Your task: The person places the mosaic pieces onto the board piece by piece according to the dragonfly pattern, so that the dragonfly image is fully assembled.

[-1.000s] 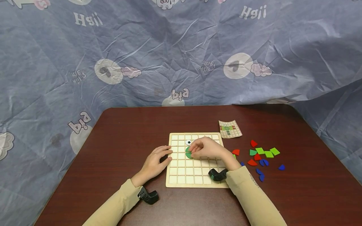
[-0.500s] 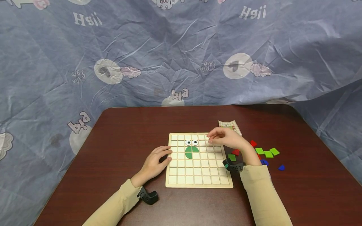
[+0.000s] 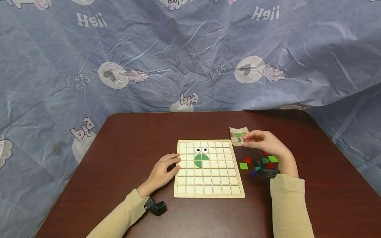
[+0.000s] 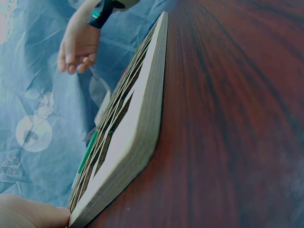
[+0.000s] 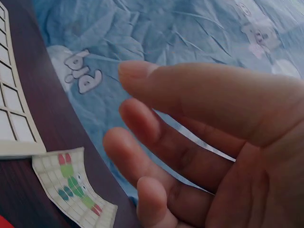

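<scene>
A wooden grid board (image 3: 208, 195) lies on the table. Two round eye pieces (image 3: 197, 150) sit side by side in its upper part, with three dark green quarter-circle pieces (image 3: 198, 163) just below. My left hand (image 3: 162, 170) rests at the board's left edge, fingers extended onto the rim; the left wrist view shows the thumb (image 4: 35, 213) against that edge. My right hand (image 3: 268, 142) hovers right of the board, beside the pattern card (image 3: 235, 133) and partly in front of it. Its fingers are loosely bent, and the right wrist view shows nothing between them.
Right of the board lie loose pieces: a light green square (image 3: 243, 166), a red quarter-circle (image 3: 247, 160), a blue piece (image 3: 254, 173) and several more, partly hidden by my right wrist. A patterned cloth (image 3: 166, 66) hangs behind the table (image 3: 143, 132).
My right hand has moved right, from over the green pieces to beside the pattern card. This uncovers the second eye and the upper-right green quarter-circle. The left hand stays put.
</scene>
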Available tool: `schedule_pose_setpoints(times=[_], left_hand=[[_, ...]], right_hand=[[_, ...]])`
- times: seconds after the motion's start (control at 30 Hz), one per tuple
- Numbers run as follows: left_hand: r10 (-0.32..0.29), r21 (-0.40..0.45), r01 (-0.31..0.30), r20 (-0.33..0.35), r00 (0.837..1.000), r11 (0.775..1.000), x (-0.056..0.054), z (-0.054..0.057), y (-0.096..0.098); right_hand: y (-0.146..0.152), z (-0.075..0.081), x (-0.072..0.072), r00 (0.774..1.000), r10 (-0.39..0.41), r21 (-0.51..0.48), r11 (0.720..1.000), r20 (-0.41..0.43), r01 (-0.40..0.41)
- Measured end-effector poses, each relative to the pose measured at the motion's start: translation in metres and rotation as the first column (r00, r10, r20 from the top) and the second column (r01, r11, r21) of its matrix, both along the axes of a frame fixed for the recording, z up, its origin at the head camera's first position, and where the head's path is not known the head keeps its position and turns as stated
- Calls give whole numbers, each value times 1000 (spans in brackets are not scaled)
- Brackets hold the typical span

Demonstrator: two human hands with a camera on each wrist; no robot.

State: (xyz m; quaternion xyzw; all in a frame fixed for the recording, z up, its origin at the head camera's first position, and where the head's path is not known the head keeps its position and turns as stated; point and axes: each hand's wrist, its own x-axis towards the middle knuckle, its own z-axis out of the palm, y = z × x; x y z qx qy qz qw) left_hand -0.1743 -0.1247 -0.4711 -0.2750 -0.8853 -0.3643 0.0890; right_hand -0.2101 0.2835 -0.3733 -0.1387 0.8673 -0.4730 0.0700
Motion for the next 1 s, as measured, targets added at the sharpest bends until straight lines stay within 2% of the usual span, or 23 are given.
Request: schedule_pose_setpoints(times=[0.27,0.47,0.57,0.73,1.0], left_hand=[[0,-4,0,4,1000,1000,-1,-1,0],[6,-6,-5,8,1000,1000,0,-1,0],[5,-4,-5,10,1000,1000,0,-1,0],[5,1,-5,6,1000,1000,-1,-1,0],[7,-7,-7,3,1000,1000,-1,-1,0]], right_hand=[[28,-1,11,997,-56,30,998,57,54],[48,-8,17,996,-16,14,1000,86,15],[58,-14,19,994,17,-26,1000,112,-14],[70,-23,22,984,32,-80,997,178,-18],[83,-36,23,968,39,-70,997,249,-23]])
